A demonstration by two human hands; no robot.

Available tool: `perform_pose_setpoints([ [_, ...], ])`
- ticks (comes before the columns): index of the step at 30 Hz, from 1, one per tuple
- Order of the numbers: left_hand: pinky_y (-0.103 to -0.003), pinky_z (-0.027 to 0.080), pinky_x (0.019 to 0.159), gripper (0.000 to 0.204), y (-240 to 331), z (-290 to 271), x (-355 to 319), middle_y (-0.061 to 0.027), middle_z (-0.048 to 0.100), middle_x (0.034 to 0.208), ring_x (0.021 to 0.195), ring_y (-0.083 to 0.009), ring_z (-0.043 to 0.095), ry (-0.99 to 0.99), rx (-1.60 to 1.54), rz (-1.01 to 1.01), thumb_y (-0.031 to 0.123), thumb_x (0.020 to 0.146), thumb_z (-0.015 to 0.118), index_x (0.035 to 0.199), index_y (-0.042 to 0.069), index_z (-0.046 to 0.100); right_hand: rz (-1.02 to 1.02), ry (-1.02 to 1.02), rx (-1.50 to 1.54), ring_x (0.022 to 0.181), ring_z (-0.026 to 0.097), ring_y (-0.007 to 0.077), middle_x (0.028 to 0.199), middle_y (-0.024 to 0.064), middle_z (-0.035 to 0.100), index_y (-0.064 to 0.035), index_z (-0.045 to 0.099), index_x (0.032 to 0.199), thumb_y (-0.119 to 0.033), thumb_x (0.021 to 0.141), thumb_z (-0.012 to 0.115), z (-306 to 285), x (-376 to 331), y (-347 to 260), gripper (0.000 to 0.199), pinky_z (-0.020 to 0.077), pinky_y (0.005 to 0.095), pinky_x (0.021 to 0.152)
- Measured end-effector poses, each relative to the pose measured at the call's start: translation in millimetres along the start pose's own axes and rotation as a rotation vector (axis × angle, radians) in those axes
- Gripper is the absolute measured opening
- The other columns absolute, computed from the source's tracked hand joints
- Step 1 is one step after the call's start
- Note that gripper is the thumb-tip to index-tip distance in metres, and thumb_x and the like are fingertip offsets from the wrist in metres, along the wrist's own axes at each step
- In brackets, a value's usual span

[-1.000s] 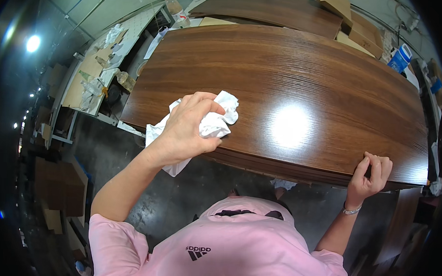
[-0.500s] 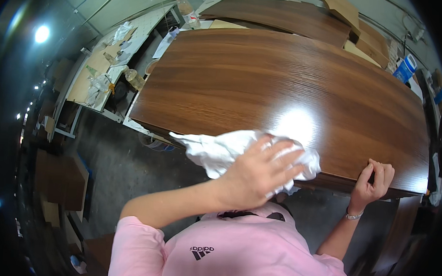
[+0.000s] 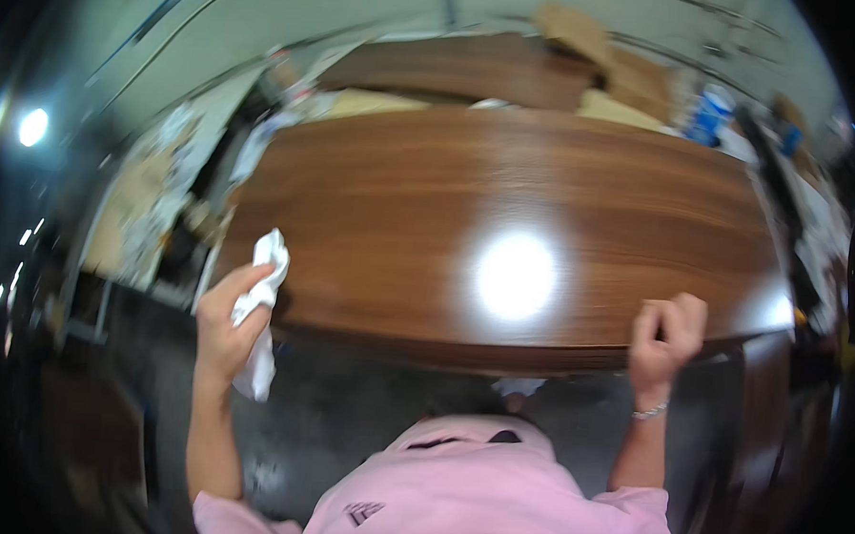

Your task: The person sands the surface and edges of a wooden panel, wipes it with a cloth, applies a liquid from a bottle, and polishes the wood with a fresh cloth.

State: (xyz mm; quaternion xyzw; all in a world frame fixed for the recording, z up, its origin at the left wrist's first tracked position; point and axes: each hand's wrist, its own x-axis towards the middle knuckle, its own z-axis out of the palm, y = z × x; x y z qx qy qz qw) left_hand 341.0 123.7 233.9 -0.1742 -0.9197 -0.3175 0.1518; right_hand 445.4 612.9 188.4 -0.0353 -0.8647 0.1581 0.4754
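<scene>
A bunched white cloth point(image 3: 259, 363) is gripped in my left hand point(image 3: 225, 325), at the near left corner of a glossy brown wood-grain panel point(image 3: 382, 227). One end of the cloth sticks up past my thumb and the other hangs down beyond the panel's front edge. Toward the panel's right end, my right hand point(image 3: 668, 337) is curled closed at the front edge, with a bracelet on the wrist. Whether anything lies inside those curled fingers cannot be made out.
Behind the panel lie another brown panel point(image 3: 427, 67) and an opened cardboard box point(image 3: 636, 80). A blue-and-white container point(image 3: 709, 114) stands at the back right. A cluttered workbench point(image 3: 125, 206) is on the left. Dark floor point(image 3: 345, 397) shows below the front edge.
My left hand has swung from the middle of the front edge to the left corner, carrying the cloth, now more bunched. My right hand stays near the right front edge. The view has shifted.
</scene>
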Motion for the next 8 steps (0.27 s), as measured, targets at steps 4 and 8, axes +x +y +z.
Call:
perform_pose_setpoints([
  [4, -0.035, 0.04, 0.103, 0.043, -59, 13, 82, -0.0188, 0.063, 0.121, 0.115, -0.0276, 0.058, -0.132, -0.039, -0.051, 0.008, 0.078, 0.059, 0.119, -0.005, 0.062, 0.057, -0.241, 0.004, 0.076, 0.056, 0.0252, 0.075, 0.0077, 0.058, -0.0052, 0.063, 0.073, -0.008, 0.072, 0.067, -27, 26, 44, 0.005, 0.0473, 0.0389, 0.065],
  [8, -0.03, 0.046, 0.092, 0.037, -136, 26, 169, -0.012, 0.066, 0.113, 0.101, -0.0202, 0.062, -0.293, -0.292, -0.212, 0.014, 0.087, 0.053, 0.116, -0.006, 0.063, 0.215, -0.308, -0.338, 0.104, 0.058, 0.0264, 0.101, 0.0082, 0.064, -0.0059, 0.071, 0.092, -0.03, 0.081, 0.062, -48, 63, 149, 0.028, 0.0533, 0.0404, 0.082],
])
